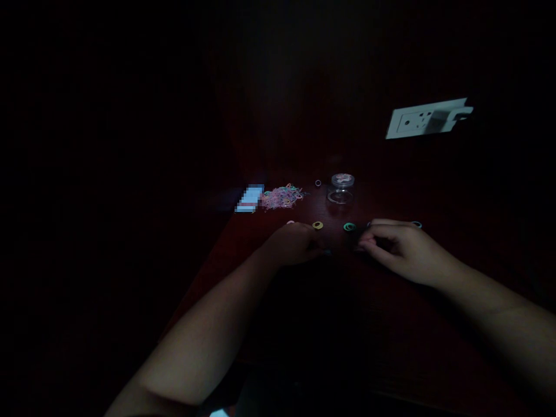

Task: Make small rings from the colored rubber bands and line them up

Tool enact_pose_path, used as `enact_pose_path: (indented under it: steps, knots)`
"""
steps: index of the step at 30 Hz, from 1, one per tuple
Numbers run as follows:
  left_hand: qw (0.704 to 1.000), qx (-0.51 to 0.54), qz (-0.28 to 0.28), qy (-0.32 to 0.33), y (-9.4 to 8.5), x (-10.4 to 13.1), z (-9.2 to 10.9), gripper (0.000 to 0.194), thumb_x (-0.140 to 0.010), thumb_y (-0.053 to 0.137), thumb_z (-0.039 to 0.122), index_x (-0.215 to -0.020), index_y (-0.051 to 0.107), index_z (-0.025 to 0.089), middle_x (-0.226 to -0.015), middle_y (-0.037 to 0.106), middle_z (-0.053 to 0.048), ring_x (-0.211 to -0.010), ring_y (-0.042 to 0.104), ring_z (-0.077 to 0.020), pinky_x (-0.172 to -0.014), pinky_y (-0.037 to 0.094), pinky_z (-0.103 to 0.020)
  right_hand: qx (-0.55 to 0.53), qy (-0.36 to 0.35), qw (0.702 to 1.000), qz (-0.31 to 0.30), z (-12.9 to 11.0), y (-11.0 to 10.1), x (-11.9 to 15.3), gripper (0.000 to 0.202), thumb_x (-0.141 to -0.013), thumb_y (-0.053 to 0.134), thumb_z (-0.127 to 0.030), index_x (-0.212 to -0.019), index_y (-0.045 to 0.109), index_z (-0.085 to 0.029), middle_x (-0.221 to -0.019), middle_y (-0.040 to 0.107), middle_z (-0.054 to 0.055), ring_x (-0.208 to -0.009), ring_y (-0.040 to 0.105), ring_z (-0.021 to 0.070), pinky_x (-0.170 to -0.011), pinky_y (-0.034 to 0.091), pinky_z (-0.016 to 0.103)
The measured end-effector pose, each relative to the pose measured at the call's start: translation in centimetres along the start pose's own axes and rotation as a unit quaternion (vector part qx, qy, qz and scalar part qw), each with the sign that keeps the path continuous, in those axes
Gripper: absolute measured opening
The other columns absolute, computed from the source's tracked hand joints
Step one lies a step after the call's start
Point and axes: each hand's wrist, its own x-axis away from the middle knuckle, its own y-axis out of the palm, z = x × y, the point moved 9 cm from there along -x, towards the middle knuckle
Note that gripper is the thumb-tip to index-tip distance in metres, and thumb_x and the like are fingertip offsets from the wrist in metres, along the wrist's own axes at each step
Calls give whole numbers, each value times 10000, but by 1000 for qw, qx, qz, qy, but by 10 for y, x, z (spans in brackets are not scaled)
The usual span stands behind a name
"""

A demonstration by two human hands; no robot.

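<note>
My left hand rests low over the dark red table, its fingers curled and partly in shadow. A small pale bluish thing shows at its fingertips, too dim to name. Thumb and fingers of my right hand are pinched together; what they hold, if anything, cannot be made out. Small elastic bands lie in a row by the hands: yellow bands, green bands, a pink band partly behind my left hand, and a light blue band behind my right. Farther back is a pile of mixed elastic bands.
A clear lidded jar stands behind the row, with a single pale band to its left. A lit phone lies left of the pile near the table's edge. On the wall is a socket plate with a plug. The surroundings are very dark.
</note>
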Motion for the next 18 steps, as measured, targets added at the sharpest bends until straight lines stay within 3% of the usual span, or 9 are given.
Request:
enact_pose_path:
  steps: [6,9,12,14,18]
  knots:
    - [1000,12,21,19,-5,2,3,192,-860,646,354,-981,740,237,-985,729,-15,-895,665,-162,-847,487,-296,-5,4,1000,-2,2,1,0,213,-908,556,-340,-811,676,-194,-746,627,33,-672,594,166,-641,449,306]
    - [998,-3,55,-11,-15,4,-8,223,-907,572,346,-994,735,222,-997,722,-30,-919,658,-161,-860,495,-282,-2,5,1000,-3,4,2,0,208,-907,557,-336,-806,673,-197,-743,629,32,-673,595,169,-643,444,307]
    - [984,-50,89,-145,-27,11,-49,283,-952,464,313,-1044,716,221,-1082,714,-43,-987,650,-175,-917,491,-291,-6,3,1000,0,5,2,0,205,-905,557,-332,-796,669,-201,-746,635,34,-675,599,172,-643,442,307]
    - [955,-86,82,-270,-30,22,-85,305,-938,467,289,-1155,675,235,-1214,679,-37,-1120,611,-192,-1006,456,-298,-9,4,1000,-1,6,2,1,203,-905,556,-329,-791,666,-201,-744,632,32,-673,599,171,-645,441,306]
    - [924,-113,71,-358,-28,38,-129,387,-885,496,224,-1241,617,131,-1307,612,-149,-1221,555,-263,-1060,421,-358,-9,6,1000,-7,6,3,2,201,-906,555,-329,-790,657,-200,-731,615,25,-662,590,166,-645,438,304]
